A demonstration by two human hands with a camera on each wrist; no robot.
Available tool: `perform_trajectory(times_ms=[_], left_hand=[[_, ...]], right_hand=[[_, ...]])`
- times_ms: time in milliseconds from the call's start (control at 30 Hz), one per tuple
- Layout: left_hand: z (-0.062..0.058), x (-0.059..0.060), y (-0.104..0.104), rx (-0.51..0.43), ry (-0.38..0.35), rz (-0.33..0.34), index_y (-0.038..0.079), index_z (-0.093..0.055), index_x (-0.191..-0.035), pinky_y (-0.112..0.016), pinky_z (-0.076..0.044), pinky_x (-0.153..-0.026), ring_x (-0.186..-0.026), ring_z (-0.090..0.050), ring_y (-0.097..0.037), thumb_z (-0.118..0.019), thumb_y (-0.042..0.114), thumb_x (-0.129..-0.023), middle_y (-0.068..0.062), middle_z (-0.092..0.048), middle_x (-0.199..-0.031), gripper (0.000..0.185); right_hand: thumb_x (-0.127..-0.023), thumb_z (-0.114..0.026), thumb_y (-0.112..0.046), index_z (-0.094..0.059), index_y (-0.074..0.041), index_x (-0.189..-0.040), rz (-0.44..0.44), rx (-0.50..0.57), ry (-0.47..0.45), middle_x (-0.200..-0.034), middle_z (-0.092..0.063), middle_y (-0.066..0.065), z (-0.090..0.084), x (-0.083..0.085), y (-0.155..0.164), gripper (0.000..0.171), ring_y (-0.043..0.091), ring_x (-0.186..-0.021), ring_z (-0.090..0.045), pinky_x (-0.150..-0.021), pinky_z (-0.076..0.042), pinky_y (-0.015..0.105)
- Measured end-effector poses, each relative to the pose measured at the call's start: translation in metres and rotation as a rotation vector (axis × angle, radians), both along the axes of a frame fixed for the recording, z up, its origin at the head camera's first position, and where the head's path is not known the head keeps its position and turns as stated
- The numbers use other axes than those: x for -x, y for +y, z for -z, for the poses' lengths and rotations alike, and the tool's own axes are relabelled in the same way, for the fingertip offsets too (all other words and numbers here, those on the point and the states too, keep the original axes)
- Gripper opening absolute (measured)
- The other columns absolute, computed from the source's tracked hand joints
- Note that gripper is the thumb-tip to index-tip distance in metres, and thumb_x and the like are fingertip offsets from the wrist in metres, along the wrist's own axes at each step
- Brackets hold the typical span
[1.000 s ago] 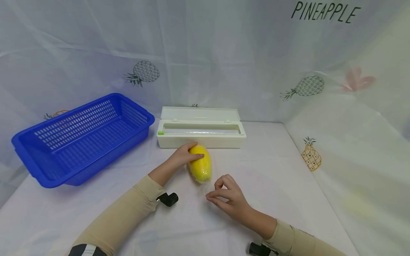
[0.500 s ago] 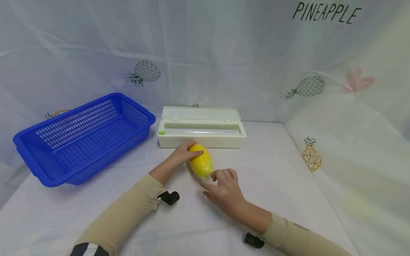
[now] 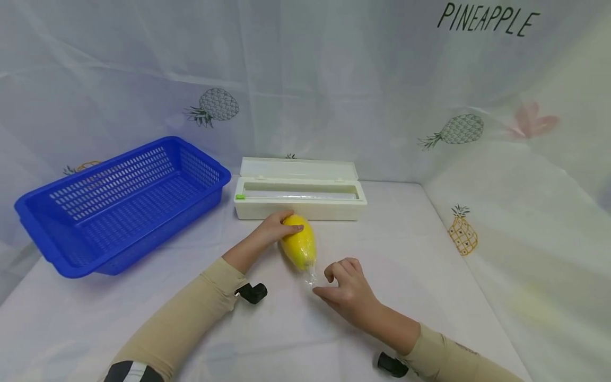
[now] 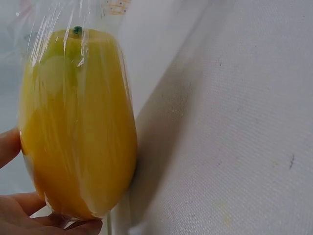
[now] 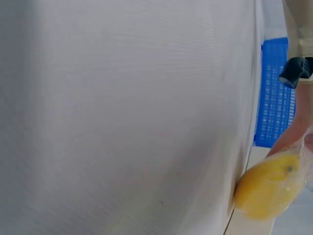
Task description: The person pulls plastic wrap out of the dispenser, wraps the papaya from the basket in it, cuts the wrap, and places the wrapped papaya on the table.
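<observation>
The yellow oval fruit wrapped in clear plastic film (image 3: 298, 245) is lying on the white tablecloth (image 3: 406, 249), just in front of the white cling-film dispenser box (image 3: 300, 197). Its long axis is running from the box toward the person, leaning slightly right at the near end, where a tail of film is sticking out. The left hand (image 3: 273, 228) is gripping the far end, fingers curled over it. The right hand (image 3: 347, 289) is hovering by the film tail with fingers loosely curled; whether it is pinching the film, I cannot tell. A blue slotted plastic basket (image 3: 119, 201) is sitting well to the left.
</observation>
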State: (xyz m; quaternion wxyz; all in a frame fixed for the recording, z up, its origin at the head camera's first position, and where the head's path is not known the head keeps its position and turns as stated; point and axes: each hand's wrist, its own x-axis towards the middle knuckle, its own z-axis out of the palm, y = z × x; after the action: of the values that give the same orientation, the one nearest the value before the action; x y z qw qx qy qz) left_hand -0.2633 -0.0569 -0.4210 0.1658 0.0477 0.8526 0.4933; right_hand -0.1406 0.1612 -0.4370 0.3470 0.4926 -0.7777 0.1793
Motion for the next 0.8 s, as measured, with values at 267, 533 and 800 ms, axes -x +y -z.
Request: perform_trajectory(times_ms=[267,533,800], left_hand=[[-0.001,-0.001,0.0,-0.009,-0.001,-0.007,0.004,-0.039,-0.148,-0.052,-0.025,-0.113,-0.14,-0.031,-0.035,-0.066,0.034,-0.091,-0.017,-0.035,-0.153,0.07],[-0.001,0.0,0.0,-0.007,0.011,-0.009,0.003,-0.039,-0.148,-0.052,-0.024,-0.113,-0.14,-0.03,-0.035,-0.065,0.034,-0.092,-0.017,-0.034,-0.153,0.069],[-0.001,0.001,0.001,-0.006,-0.001,-0.012,0.004,-0.04,-0.148,-0.052,-0.026,-0.113,-0.14,-0.031,-0.035,-0.066,0.035,-0.091,-0.017,-0.035,-0.152,0.07]], right_hand=[[-0.091,-0.069,-0.029,-0.075,-0.017,-0.076,-0.049,0.104,0.054,-0.081,-0.048,0.002,-0.003,0.002,-0.006,0.02,0.02,-0.072,-0.045,-0.072,-0.035,0.037],[-0.094,-0.063,-0.033,-0.077,-0.014,-0.087,0.078,0.185,0.082,-0.081,-0.049,0.003,0.001,0.001,-0.024,0.024,0.021,-0.073,-0.045,-0.071,-0.031,0.041],[-0.089,-0.065,-0.015,-0.076,-0.019,-0.074,0.018,0.131,0.1,-0.078,-0.046,0.002,0.011,0.001,-0.03,0.019,0.021,-0.071,-0.043,-0.071,-0.035,0.041]])
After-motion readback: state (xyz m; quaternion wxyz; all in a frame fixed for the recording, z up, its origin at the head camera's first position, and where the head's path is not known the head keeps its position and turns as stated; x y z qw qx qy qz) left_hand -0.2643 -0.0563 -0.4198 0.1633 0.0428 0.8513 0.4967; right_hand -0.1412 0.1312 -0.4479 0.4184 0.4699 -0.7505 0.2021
